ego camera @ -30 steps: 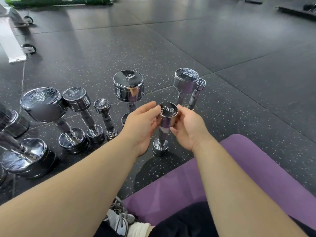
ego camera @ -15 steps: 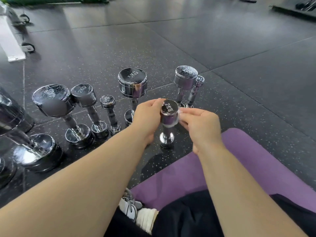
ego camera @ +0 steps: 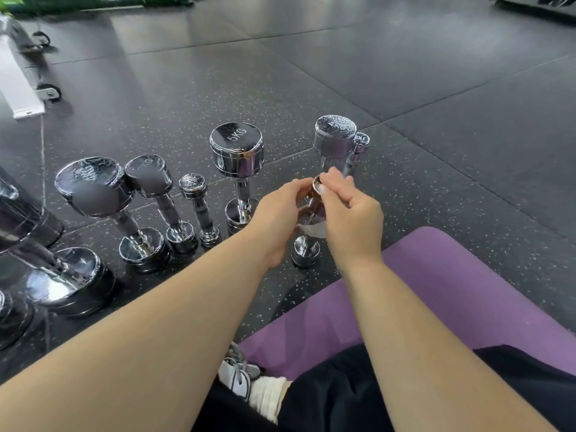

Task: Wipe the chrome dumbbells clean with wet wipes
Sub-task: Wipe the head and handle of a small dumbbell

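Observation:
A small chrome dumbbell [ego camera: 306, 252] stands upright on the dark floor between my hands; only its lower head and a sliver of its top show. My left hand [ego camera: 276, 213] curls round its upper part from the left. My right hand [ego camera: 350, 213] covers the top head from the right and holds a wet wipe [ego camera: 313, 229], a white edge of which shows below my fingers. More chrome dumbbells stand upright behind: a 5KG dumbbell [ego camera: 238, 151], a wet-looking dumbbell [ego camera: 335, 135] with a thin dumbbell [ego camera: 360, 145] beside it, and several at the left [ego camera: 149, 176].
I sit on a purple mat [ego camera: 452, 291], with black trousers, a white sock and a grey shoe [ego camera: 237, 374] at the bottom. Speckled black rubber floor tiles [ego camera: 311, 73] stretch away. A white wheeled frame [ego camera: 21, 85] stands at the far left.
My right hand has moved up over the small dumbbell's top head with the wipe, hiding its marking. My left hand stays on the dumbbell. The view has shifted slightly.

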Demonstrator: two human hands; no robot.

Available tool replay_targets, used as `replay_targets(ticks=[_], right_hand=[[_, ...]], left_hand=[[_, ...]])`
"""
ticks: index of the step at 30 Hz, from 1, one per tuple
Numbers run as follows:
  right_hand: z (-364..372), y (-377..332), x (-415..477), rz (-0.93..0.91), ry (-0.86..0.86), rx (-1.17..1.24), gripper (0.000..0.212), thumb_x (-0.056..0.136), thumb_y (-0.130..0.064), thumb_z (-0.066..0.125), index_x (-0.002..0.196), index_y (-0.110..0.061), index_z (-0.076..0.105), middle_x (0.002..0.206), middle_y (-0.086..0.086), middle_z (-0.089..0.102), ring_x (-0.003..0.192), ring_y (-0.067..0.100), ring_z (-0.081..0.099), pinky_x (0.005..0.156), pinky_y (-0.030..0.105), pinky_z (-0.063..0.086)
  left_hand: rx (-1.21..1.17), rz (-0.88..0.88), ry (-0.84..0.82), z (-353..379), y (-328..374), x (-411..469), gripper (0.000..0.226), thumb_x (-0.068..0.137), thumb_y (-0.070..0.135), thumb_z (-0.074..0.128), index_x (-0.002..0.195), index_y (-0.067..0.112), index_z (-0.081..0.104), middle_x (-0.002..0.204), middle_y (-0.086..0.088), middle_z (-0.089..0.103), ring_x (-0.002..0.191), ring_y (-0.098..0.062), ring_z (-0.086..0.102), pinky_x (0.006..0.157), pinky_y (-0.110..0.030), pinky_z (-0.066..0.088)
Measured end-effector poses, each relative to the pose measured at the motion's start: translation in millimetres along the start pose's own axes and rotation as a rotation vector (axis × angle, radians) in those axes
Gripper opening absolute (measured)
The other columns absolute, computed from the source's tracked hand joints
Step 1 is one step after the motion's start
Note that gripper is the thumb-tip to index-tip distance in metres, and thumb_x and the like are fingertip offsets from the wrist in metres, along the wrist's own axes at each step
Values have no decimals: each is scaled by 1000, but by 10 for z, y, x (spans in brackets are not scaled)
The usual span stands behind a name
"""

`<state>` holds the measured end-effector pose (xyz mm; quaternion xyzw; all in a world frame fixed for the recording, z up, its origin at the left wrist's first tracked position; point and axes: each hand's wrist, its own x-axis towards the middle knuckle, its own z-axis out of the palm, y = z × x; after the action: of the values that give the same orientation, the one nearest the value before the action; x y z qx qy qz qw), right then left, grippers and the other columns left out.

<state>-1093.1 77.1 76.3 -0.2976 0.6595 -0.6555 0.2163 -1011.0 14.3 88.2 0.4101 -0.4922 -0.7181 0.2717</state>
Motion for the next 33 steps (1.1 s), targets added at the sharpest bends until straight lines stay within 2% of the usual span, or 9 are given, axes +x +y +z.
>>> replay_targets(ticks=[2, 5, 9, 13, 18, 23, 25, 28, 33], right_hand=[[-10, 119, 40, 116, 92, 124, 22, 93, -19, 61, 111, -25, 73, 131, -12, 63, 123, 0, 53, 104, 19, 43], [15, 271, 75, 310, 61, 172, 22, 92, -18, 58, 104, -25, 75, 104, -6, 75, 101, 11, 67, 100, 40, 51], [76, 352, 104, 436, -143, 247, 36, 93, 5, 50, 93, -20, 75, 89, 5, 69, 82, 18, 61, 73, 29, 53], [46, 469, 241, 576, 15, 204, 44, 79, 18, 49, 106, -7, 73, 91, 11, 71, 76, 24, 63, 71, 34, 54], [-60, 513, 420, 688, 59, 394, 35, 85, 12, 57, 116, -3, 66, 103, 14, 70, 79, 18, 66, 60, 20, 55], [-76, 599, 349, 814, 96, 323, 9, 88, -5, 66, 95, -9, 69, 94, 9, 70, 76, 19, 63, 68, 28, 52], [-47, 576, 281, 876, 51, 407, 6, 92, -3, 60, 96, -4, 64, 93, 13, 68, 78, 20, 63, 64, 27, 54], [-61, 478, 225, 924, 3, 583, 25, 92, 12, 37, 84, 1, 58, 79, 11, 58, 71, 18, 55, 58, 24, 48], [-113, 452, 127, 990, -175, 476, 44, 87, 21, 18, 74, -4, 52, 69, 7, 54, 63, 14, 51, 61, 21, 40]], left_hand=[[41, 10, -2, -2, -49, -13, 32, 96, 18, 44, 100, 29, 74, 99, 11, 74, 88, -11, 66, 78, -28, 45], [190, 35, -4, -71, -170, 89, 48, 85, -2, 39, 111, 27, 67, 100, 4, 73, 96, -18, 63, 93, -36, 49], [598, 42, -123, -177, -476, 246, 50, 92, 2, 49, 131, 34, 49, 110, 9, 63, 107, -18, 59, 98, -36, 46], [838, 67, -172, -207, -738, 414, 29, 98, 29, 55, 127, 27, 49, 113, 7, 64, 109, -18, 60, 97, -39, 46], [923, 122, -121, -108, -722, 484, 31, 100, 37, 50, 126, 22, 42, 109, 1, 63, 95, -21, 59, 84, -35, 45], [1052, 154, -89, -161, -704, 338, 21, 99, 35, 50, 108, 17, 44, 92, -2, 63, 83, -25, 62, 77, -40, 50], [1075, 149, -82, -186, -666, 308, 22, 97, 35, 51, 106, 15, 45, 89, -4, 62, 83, -27, 61, 75, -41, 51], [1135, 121, -102, -232, -595, 288, 22, 93, 38, 54, 91, 16, 51, 80, 0, 59, 78, -24, 59, 64, -34, 45], [1220, 81, -142, -280, -642, 233, 21, 86, 30, 58, 73, 21, 45, 70, 5, 53, 69, -18, 52, 54, -30, 34]])
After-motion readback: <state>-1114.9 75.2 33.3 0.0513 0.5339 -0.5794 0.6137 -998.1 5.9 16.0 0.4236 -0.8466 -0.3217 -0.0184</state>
